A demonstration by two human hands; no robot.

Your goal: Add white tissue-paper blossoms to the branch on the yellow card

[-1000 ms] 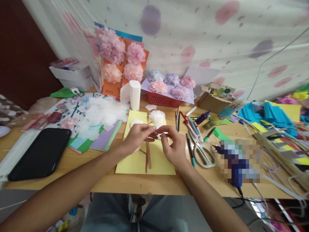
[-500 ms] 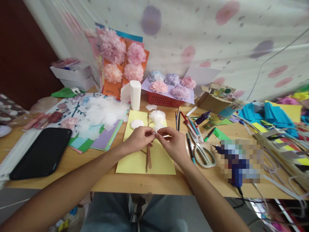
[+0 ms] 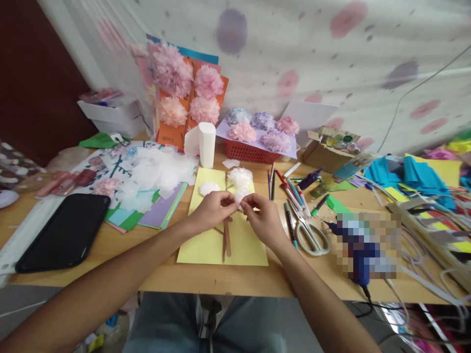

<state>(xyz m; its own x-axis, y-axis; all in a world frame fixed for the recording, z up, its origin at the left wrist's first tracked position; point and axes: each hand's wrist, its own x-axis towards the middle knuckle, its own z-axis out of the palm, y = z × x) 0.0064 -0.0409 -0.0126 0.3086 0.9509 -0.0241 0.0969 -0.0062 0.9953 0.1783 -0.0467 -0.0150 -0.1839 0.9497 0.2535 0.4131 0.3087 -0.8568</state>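
Cluttered wooden desk [image 3: 320,264] stands against a spotted curtain [image 3: 294,49]. Left hand [image 3: 211,212] and right hand [image 3: 263,220] together pinch a white tissue puff [image 3: 241,194], over yellow card [image 3: 206,247]. Scissors [image 3: 311,235] lie just right of the grip.

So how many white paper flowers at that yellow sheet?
3. One white flower upper left on the yellow sheet, second flower at its top, third flower pinched between left hand and right hand; these may hide more.

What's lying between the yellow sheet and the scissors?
Head view: a teal marker lies between the yellow sheet and the scissors, close beside the right hand, which pinches a white tissue flower with the left hand.
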